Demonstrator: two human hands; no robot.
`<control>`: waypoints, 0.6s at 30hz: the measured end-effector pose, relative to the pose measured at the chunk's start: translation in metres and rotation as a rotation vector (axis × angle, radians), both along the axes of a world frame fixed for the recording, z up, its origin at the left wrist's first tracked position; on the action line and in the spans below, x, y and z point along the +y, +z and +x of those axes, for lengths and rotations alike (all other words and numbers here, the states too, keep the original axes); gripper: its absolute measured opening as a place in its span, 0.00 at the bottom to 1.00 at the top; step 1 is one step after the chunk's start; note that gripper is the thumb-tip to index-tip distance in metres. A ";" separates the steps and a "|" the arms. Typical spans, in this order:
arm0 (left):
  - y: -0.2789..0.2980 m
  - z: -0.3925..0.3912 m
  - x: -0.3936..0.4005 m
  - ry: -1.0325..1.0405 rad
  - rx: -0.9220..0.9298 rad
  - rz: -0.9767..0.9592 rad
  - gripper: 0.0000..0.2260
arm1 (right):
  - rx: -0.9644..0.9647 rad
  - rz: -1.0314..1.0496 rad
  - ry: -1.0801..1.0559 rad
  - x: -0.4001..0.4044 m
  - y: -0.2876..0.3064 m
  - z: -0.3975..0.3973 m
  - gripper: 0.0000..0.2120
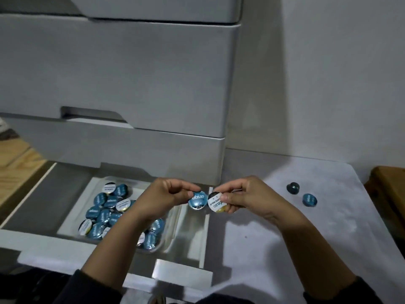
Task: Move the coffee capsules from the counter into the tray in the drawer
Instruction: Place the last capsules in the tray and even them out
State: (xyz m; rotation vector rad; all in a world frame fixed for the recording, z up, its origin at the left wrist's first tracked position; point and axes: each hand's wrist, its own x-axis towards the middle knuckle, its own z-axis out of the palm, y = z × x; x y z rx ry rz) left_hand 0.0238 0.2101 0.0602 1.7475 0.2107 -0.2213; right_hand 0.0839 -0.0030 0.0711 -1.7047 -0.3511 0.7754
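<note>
Where the bottom drawer (43, 194) stands pulled out at the left of the view, a clear tray (72, 216) sits inside it, its long side running toward the cabinet. A pile of capsules (107, 207) fills the tray: most show teal foil lids, and a few show white lids with a black band. Part of the pile is hidden under the left forearm.

Above the right end of the tray, the left hand (166, 198) is curled, with thumb and fingertips pinched on the rim of a teal capsule (198, 200). The lid of this capsule faces the camera and reads "EXCELSO".

Just beside it, the right hand (245, 198) is likewise curled, with thumb and fingers closed on a white capsule (217, 204). This lid carries a black band, a yellow patch and printed text that is partly covered by the thumb. The two held capsules sit edge to edge over the right wall of the drawer; whether they touch cannot be told.

To the right, the white counter (285, 238) carries two loose capsules, well apart from the hands. A dark capsule (293, 188) lies dome up. A second teal capsule (309, 200) lies just beside it, tilted, with its lid toward the camera.
</note>
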 end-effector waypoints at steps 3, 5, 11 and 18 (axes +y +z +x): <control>-0.003 -0.015 0.057 -0.008 0.037 0.068 0.10 | 0.035 -0.005 0.049 0.049 -0.004 -0.013 0.10; -0.010 -0.020 0.097 0.026 0.059 0.083 0.10 | 0.027 -0.028 0.040 0.084 -0.010 -0.021 0.10; -0.034 -0.010 0.180 0.125 0.076 0.150 0.10 | 0.031 -0.163 -0.141 0.181 -0.045 -0.029 0.10; -0.055 0.015 0.203 0.095 0.120 0.214 0.08 | 0.011 -0.294 -0.383 0.229 -0.072 -0.020 0.08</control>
